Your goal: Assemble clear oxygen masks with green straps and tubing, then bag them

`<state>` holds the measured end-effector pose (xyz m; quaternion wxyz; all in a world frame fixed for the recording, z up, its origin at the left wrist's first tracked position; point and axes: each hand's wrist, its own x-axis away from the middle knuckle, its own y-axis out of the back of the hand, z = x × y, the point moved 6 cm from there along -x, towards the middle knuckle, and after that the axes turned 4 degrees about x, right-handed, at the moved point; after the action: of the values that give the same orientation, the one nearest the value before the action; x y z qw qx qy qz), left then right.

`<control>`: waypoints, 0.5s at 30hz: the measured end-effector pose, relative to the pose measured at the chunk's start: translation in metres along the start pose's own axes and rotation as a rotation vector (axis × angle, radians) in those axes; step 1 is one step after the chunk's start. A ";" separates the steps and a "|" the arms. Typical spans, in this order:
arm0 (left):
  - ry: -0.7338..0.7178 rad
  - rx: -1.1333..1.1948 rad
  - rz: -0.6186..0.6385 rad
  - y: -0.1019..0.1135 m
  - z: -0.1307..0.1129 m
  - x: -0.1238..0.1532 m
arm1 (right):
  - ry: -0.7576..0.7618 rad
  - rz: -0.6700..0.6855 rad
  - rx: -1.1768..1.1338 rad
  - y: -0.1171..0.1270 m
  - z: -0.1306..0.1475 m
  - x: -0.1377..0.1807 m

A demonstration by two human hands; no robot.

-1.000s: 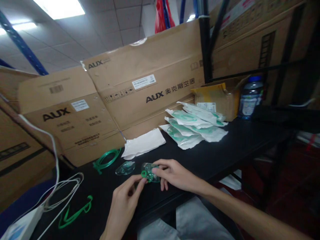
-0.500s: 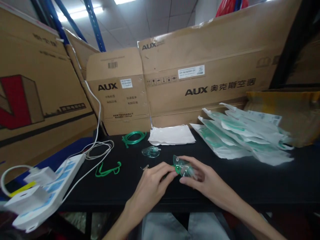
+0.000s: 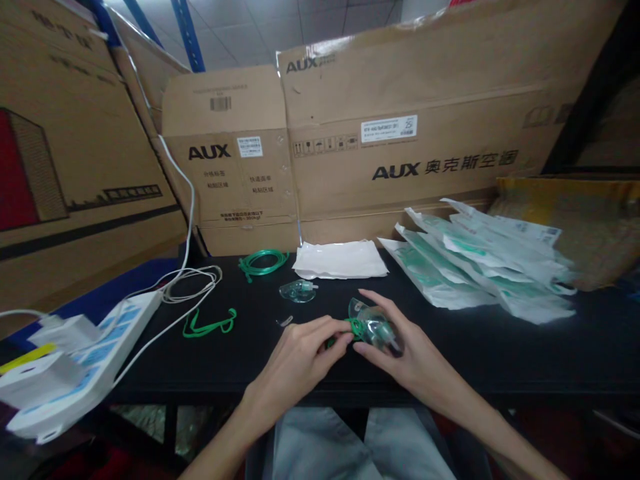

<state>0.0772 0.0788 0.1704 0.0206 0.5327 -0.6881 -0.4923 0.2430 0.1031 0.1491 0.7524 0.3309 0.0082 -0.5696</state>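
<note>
More green strap (image 3: 357, 327) is now showing where your left hand (image 3: 303, 347) is pinching it; just rightward, lower centre, your right hand (image 3: 411, 347) is cupping the clear mask (image 3: 371, 323), long axis apparently slanting down-right.

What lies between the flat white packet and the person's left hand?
In the head view, a loose clear mask lies there, with a small clear piece nearer the left hand.

Clear plastic mask (image 3: 374, 328), held tilted, green strap (image 3: 357, 327) bunched at its edge
</note>
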 end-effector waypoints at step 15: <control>-0.010 0.003 0.062 -0.003 -0.003 -0.002 | 0.153 -0.069 0.148 -0.002 0.016 0.004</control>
<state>0.0822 0.0782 0.1708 0.0314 0.5087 -0.7051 -0.4931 0.2370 0.0911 0.1586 0.7031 0.4275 0.0350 -0.5672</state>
